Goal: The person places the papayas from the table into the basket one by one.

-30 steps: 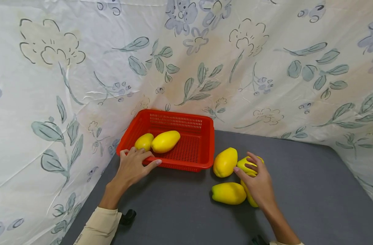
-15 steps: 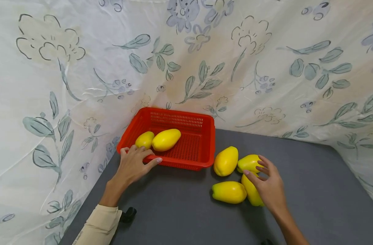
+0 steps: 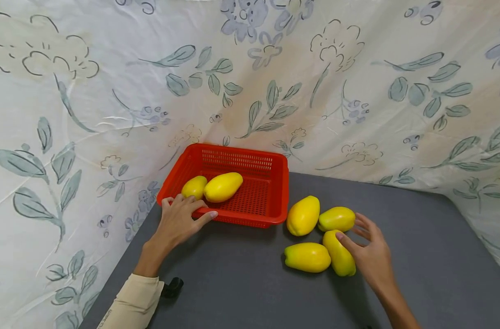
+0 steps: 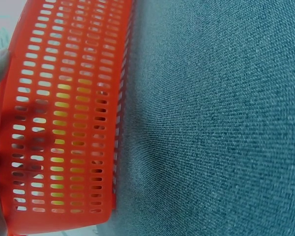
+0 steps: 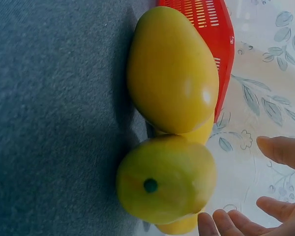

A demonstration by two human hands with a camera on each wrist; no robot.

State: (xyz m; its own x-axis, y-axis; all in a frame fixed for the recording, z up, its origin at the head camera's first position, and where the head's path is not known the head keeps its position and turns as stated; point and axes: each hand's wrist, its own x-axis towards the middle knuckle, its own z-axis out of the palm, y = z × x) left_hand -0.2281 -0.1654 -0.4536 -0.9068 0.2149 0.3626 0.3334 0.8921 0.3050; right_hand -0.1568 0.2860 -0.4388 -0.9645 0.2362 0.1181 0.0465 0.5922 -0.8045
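My left hand grips the near rim of a red perforated basket, fingers over the edge and thumb along the outside. Inside the basket lie two yellow fruits that look like papayas: a smaller one partly behind my fingers, and a larger papaya. My right hand is spread beside several loose papayas, holding nothing. Its thumb overlaps the near-right papaya, and its fingers come up to the far-right papaya. In the right wrist view, a greenish papaya end faces the camera beside the fingertips.
Two more papayas, one upright-lying by the basket's right corner and one lying sideways, are left of my right hand. A grey cloth-covered table carries everything. Floral fabric hangs behind and at the left. A black strap piece sits at my left wrist.
My right hand has drawn back to the right and slightly nearer, uncovering the papayas beneath it. The left hand stays on the basket rim, and the fruits hold their places.
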